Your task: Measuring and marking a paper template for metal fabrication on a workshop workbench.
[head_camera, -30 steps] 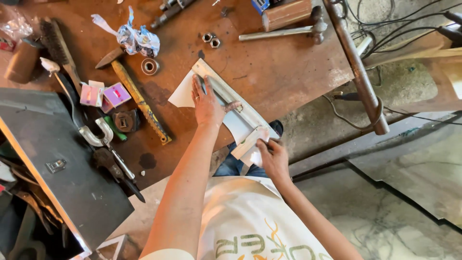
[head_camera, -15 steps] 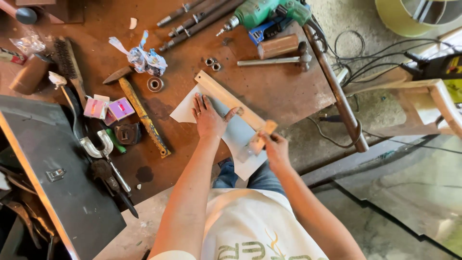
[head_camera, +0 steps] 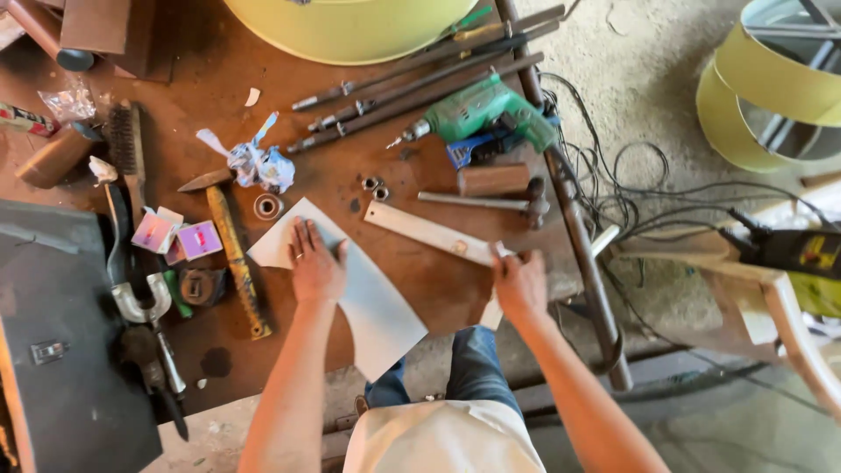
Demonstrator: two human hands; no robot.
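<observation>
A: Where does the pale grey sheet (head_camera: pixel 368 298) lie?

B: On the rust-brown metal worktop (head_camera: pixel 289 79), one corner hanging past the near edge; the left hand (head_camera: pixel 315 267) rests flat on its upper part, fingers spread and open, pressing it down rather than gripping it.

A: And the right hand (head_camera: pixel 519 285)?

B: It closes on the near end of a long flat pale wooden strip (head_camera: pixel 429 232); the fingers curl over that end, and the far end lies on the worktop near two small steel nuts (head_camera: pixel 375 187).

A: How would the two things handle?

B: The sheet looks thin and light, likely to slide on the metal unless a palm holds it, and its edges may bend; I judge the flat of the hand the best hold. The strip looks stiff and light, easy to carry by one end.

A: What is nearby?

B: A green electric drill (head_camera: pixel 482 109) above the strip, a steel hammer (head_camera: pixel 491 201) just beside it, a rusty yellow-handled hammer (head_camera: pixel 232 254) left of the sheet, a wire brush (head_camera: pixel 127 149) further left.

A: Anything unclear?

B: The right hand hides the strip's near end, and a small white piece below that hand is hard to identify; the big yellow round form (head_camera: pixel 350 26) is cut off at the top; whether the sheet is card or plastic I cannot tell.
</observation>
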